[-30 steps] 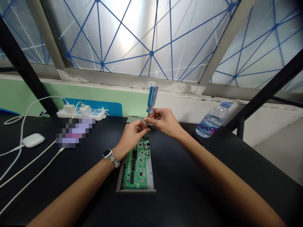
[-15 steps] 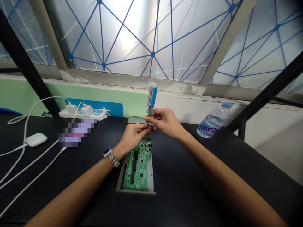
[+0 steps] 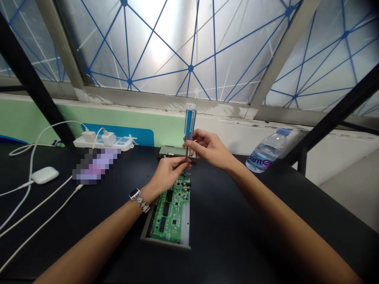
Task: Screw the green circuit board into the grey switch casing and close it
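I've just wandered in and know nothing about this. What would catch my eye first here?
Your eye would likely go to the blue-handled screwdriver, held upright in the right hand at the centre, with the left hand beside its shaft. Just below lies a green circuit board in an open metal case on the dark bench. Above, blue lines criss-cross a bright frosted window.

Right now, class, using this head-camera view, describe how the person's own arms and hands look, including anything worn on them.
The left hand and right hand are bare, without gloves, and both forearms are sleeveless. Only the left wrist wears anything: a square, dark-faced watch on a silver link band.
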The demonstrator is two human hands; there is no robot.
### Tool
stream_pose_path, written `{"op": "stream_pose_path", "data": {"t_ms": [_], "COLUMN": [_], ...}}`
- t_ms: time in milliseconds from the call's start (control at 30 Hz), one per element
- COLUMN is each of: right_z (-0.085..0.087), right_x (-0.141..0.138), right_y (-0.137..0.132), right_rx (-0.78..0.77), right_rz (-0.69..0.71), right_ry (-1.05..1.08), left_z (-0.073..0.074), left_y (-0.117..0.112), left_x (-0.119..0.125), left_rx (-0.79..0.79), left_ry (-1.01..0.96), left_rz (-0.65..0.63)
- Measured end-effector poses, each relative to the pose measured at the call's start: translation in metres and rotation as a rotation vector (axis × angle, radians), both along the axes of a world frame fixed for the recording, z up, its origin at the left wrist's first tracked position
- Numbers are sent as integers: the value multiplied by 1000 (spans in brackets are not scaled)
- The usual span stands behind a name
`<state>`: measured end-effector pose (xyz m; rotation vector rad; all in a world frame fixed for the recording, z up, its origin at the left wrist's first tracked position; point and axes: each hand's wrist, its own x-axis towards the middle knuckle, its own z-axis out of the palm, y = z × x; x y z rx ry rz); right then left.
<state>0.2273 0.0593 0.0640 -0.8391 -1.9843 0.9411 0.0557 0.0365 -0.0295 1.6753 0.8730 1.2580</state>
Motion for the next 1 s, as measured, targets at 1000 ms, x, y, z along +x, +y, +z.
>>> {"op": "stream_pose_path", "data": {"t_ms": [1000], "right_z": [1], "right_x": [10], "right_y": [8], "right_rx": [-76], "right_rz": [54], "right_ry": [102], "left_z": [7], "left_y": [-8], "left_x": [0], "left_rx": [69], "left_ry": [138], "left_rz": [26]}}
